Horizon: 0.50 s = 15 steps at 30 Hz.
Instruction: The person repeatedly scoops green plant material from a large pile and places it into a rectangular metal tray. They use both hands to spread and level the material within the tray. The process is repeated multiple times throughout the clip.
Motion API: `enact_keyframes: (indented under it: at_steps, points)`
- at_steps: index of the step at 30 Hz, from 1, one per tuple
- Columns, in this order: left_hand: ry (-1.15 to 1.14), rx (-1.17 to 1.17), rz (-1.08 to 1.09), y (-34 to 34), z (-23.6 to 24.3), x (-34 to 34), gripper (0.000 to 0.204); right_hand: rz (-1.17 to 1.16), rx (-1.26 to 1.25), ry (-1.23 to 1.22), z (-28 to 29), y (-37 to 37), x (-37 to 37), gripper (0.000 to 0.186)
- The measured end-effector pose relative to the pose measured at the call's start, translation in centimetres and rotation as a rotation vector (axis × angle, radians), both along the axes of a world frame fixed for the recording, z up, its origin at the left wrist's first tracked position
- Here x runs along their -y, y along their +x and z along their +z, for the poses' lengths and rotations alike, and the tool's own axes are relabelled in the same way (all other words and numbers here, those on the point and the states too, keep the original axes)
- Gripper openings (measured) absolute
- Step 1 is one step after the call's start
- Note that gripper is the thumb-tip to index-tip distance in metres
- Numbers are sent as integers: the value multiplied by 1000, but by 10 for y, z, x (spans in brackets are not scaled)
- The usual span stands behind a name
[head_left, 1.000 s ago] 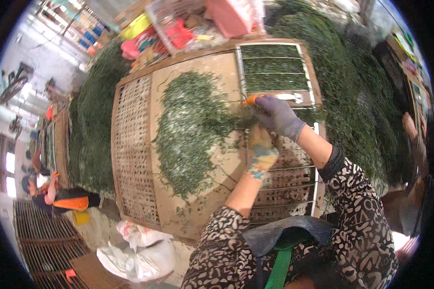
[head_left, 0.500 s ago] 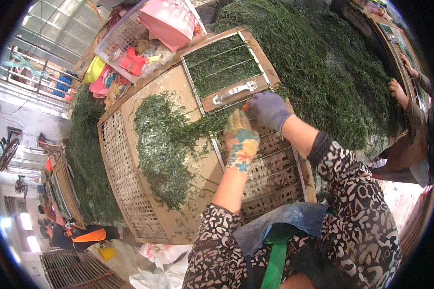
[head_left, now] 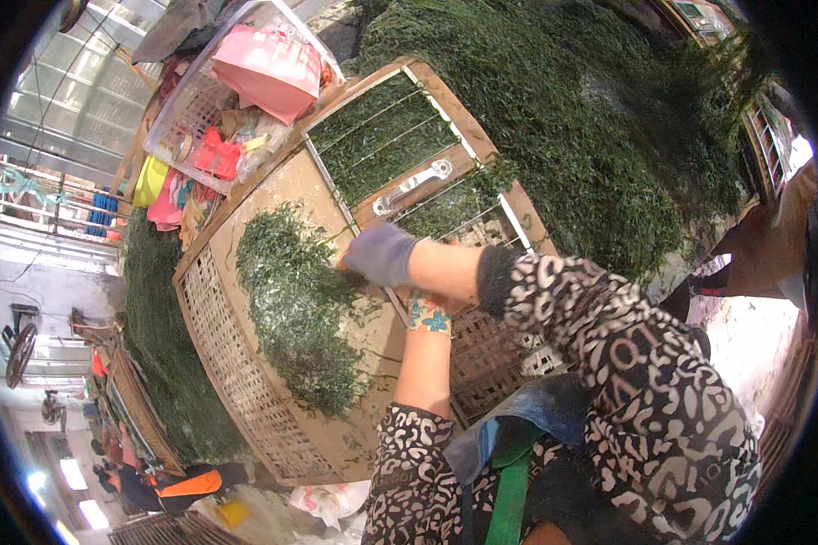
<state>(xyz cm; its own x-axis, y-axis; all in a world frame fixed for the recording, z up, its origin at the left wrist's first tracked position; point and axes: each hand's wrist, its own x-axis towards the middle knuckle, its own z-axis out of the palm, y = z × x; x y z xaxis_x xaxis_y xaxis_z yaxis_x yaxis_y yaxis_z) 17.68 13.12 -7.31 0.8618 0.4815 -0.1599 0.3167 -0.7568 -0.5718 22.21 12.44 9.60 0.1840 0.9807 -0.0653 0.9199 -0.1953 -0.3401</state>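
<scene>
My right hand (head_left: 381, 255), in a purple glove, reaches across to the left over the near end of a wooden crossbar. Its fingers are curled down beside a pile of shredded green seaweed (head_left: 291, 313); what they hold, if anything, is hidden. Under my right wrist lies my left hand (head_left: 430, 314), in a pale floral glove, its fingers covered. Both hands are above a white-barred frame (head_left: 341, 186) with green strands between its bars. A metal handle (head_left: 413, 188) is fixed to the frame's wooden crossbar (head_left: 454, 168).
The wooden board (head_left: 386, 350) has a perforated panel (head_left: 236, 363) on its left. A white basket (head_left: 168, 127) holds a pink bag (head_left: 268, 73) and bundles. A large heap of green strands (head_left: 554, 118) spreads beyond the frame. Another person (head_left: 141, 486) is at the far left.
My right hand has moved left and nearer, crossing over my left hand. More strands now lie in the frame's section just below the handle. The view has shifted slightly.
</scene>
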Motion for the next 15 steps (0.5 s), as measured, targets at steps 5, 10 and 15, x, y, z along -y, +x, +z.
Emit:
enact_keyframes:
  at_steps: [5,10,15]
  points:
    - [-464,398,56,-28,95,28,74,-213,64,217,12,54,86,26]
    - [-527,442,96,-26,127,37,72,-528,212,117,21,52,116,29]
    - [-652,763,-195,-57,121,18,50,-465,-218,198,-24,26,86,29]
